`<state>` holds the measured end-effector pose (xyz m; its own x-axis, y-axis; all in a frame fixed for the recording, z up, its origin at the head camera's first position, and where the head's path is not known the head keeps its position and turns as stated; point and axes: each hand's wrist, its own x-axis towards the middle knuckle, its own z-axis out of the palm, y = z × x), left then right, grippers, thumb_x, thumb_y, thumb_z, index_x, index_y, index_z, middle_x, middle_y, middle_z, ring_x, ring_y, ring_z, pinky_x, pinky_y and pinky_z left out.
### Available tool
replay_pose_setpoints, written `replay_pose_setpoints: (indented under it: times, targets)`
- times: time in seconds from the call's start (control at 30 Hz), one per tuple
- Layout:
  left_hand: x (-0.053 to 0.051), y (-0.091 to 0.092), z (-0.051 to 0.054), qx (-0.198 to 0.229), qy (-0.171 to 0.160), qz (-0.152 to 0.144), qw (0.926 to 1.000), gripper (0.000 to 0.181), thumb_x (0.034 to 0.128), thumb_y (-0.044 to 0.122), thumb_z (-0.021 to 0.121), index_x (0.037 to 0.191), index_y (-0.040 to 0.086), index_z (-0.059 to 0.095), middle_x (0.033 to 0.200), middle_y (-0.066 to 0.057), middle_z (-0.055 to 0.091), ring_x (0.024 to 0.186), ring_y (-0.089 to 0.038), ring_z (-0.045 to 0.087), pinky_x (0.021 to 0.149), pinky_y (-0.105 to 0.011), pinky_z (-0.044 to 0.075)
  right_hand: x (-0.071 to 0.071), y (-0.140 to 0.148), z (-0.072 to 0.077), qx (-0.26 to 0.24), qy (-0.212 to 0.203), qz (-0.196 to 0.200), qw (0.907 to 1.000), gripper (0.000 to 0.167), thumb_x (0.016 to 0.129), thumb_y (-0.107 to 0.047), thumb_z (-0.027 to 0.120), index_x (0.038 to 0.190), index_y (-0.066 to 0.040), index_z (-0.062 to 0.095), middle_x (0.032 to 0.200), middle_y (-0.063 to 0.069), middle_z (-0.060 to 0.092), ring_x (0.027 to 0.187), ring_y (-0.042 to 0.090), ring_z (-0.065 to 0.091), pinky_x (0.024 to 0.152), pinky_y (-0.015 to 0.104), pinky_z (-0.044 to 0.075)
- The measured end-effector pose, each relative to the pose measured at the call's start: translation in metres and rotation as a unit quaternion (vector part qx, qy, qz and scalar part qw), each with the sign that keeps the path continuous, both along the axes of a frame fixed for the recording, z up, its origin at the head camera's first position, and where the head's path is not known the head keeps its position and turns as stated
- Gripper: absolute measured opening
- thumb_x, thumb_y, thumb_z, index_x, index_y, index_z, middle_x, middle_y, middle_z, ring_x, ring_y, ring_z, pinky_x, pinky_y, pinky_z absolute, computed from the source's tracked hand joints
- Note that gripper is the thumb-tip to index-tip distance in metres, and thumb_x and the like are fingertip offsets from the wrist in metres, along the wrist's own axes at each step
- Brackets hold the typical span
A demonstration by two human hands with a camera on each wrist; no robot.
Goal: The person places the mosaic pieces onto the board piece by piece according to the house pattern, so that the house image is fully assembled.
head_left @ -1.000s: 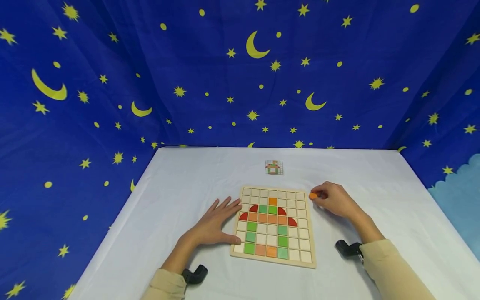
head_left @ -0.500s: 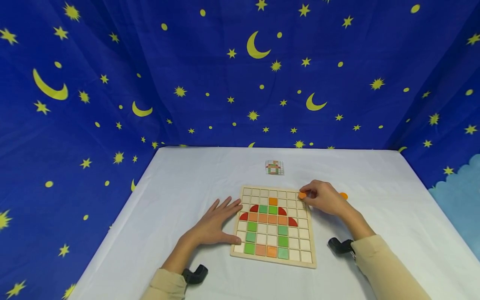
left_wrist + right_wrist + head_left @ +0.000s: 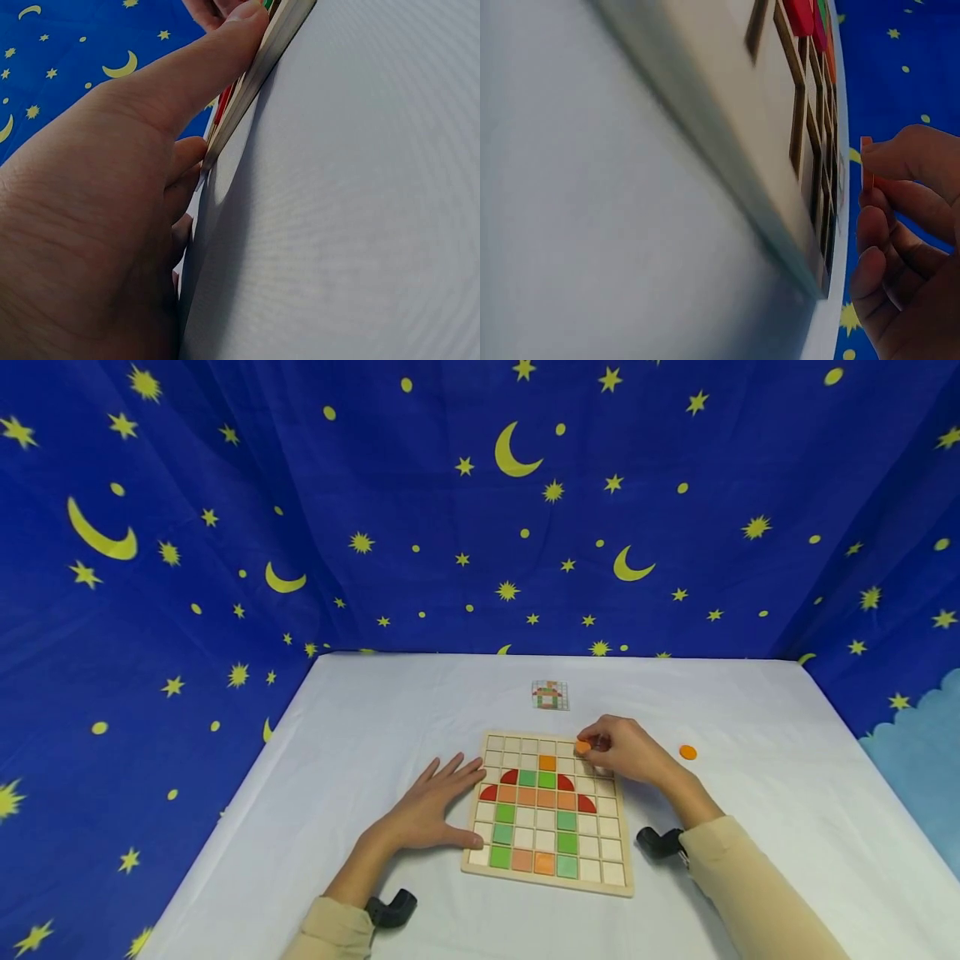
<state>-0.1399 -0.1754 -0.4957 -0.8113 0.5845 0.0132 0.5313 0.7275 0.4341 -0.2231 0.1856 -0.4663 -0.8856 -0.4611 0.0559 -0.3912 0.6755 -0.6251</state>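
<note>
A wooden grid board lies on the white table, with green, orange and salmon square tiles and red quarter-round tiles in its cells. My left hand rests along the board's left edge, fingers spread and straight, the thumb over the lower left cell. Above the upper right cells, my right hand pinches an orange tile between thumb and fingertips. That tile appears edge-on as a thin orange strip in the right wrist view, clear of the board.
An orange disc lies on the table right of the right hand. Behind the board lies a small pattern card printed with a similar figure. Blue star-and-moon cloth hangs around the table.
My right hand has moved left with the orange tile, from beside the board to over its upper right cells. The orange disc on the table has come into view. The left hand stays still.
</note>
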Motion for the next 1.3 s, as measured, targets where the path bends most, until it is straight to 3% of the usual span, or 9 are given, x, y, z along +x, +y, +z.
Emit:
replay_pose_setpoints:
  times: [0.57, 1.0, 1.3]
  targets:
    - [0.0, 0.001, 0.001, -0.003, 0.001, 0.0, 1.0, 0.106, 0.0689, 0.078, 0.063, 0.153, 0.022, 0.029, 0.158, 0.01, 0.017, 0.145, -0.018, 0.005, 0.116, -0.044, -0.001, -0.014, -0.027, -0.001, -0.007, -0.002, 0.048, 0.9988, 0.027, 0.082, -0.012, 0.073, 0.108, -0.007, 0.072, 0.091, -0.002, 0.061, 0.075, 0.013, 0.054, 0.064, 0.03, 0.048]
    - [0.0, 0.0, -0.001, -0.003, 0.003, 0.001, 1.0, 0.106, 0.0683, 0.078, 0.063, 0.153, 0.023, 0.029, 0.158, 0.011, 0.017, 0.145, -0.016, 0.005, 0.116, -0.044, -0.001, -0.017, -0.041, -0.003, 0.02, 0.011, 0.064, 0.9977, 0.024, 0.083, -0.013, 0.072, 0.106, -0.009, 0.073, 0.089, -0.003, 0.062, 0.076, 0.012, 0.054, 0.066, 0.03, 0.048]
    - [0.0, 0.001, 0.0, -0.007, 0.0, 0.004, 1.0, 0.107, 0.0681, 0.079, 0.062, 0.153, 0.023, 0.029, 0.158, 0.012, 0.017, 0.145, -0.016, 0.004, 0.116, -0.044, -0.001, -0.016, -0.045, -0.004, 0.009, -0.006, 0.063, 0.998, 0.024, 0.085, -0.013, 0.071, 0.108, -0.01, 0.073, 0.091, -0.005, 0.063, 0.077, 0.011, 0.056, 0.068, 0.029, 0.051]
